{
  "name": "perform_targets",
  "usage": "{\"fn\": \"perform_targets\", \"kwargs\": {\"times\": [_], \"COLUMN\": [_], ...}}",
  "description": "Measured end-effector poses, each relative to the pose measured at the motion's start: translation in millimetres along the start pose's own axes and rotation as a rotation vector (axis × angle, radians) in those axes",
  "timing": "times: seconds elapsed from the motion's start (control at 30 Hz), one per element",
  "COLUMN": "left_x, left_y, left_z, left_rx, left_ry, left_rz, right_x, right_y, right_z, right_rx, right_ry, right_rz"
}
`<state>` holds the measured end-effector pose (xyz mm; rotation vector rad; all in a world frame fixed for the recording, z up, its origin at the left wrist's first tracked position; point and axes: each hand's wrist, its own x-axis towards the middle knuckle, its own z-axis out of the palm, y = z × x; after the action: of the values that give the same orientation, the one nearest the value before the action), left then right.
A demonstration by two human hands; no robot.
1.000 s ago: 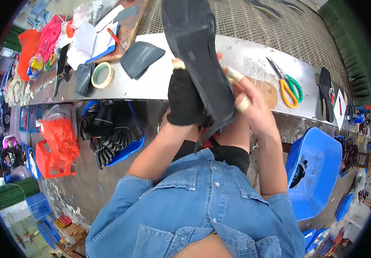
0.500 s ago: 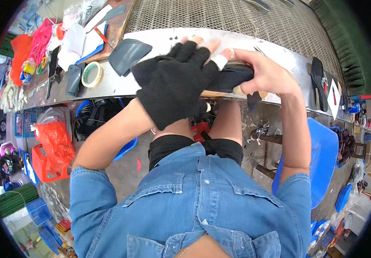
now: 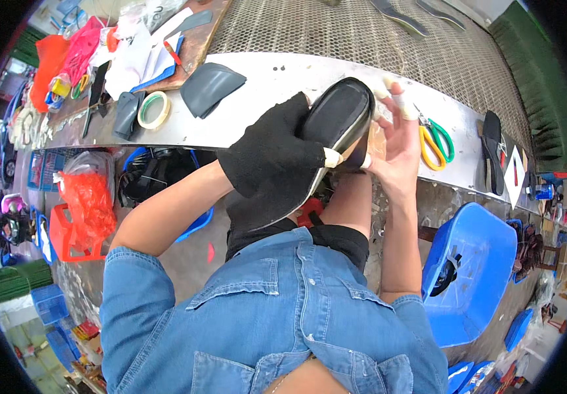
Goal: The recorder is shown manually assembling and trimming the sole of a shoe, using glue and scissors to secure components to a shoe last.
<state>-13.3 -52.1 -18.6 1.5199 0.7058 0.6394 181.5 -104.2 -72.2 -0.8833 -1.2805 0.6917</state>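
Fingers on the gloved left hand (image 3: 269, 152) are clamped round a black shoe piece (image 3: 339, 113), which sits near the middle of the frame, rounded end tipped up. Right hand (image 3: 392, 152) is just right of it, fingers loosely spread with wraps on them; can't tell if that thumb's actually touching. Yellow-and-green scissors (image 3: 422, 144) are right of that, tape roll (image 3: 166, 113) over at upper left, blue tub (image 3: 483, 282) at lower right.
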Motion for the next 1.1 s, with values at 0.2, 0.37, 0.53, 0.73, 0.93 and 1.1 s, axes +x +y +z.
{"fn": "perform_targets", "kwargs": {"times": [0.2,0.37,0.53,0.73,0.93,1.1], "left_x": [0,0,4,17,26,31], "left_y": [7,-3,-8,-20,-26,-15], "left_z": [4,9,5,11,8,4], "left_rx": [-0.018,-0.579,-0.633,-0.654,-0.483,-0.32], "left_ry": [-0.028,-0.12,-0.212,-0.247,-0.038,-0.001], "left_rz": [-0.083,-0.318,-0.444,-0.343,-0.378,-0.365], "right_x": [-4,4,27,39,32,19], "right_y": [8,-6,0,21,-2,4], "right_z": [-3,9,-16,-40,-23,-23], "right_rx": [0.385,0.239,0.48,0.627,0.296,0.063], "right_ry": [0.109,0.334,0.38,0.326,0.53,0.644], "right_rz": [-0.024,0.078,0.411,0.505,0.308,0.066]}}
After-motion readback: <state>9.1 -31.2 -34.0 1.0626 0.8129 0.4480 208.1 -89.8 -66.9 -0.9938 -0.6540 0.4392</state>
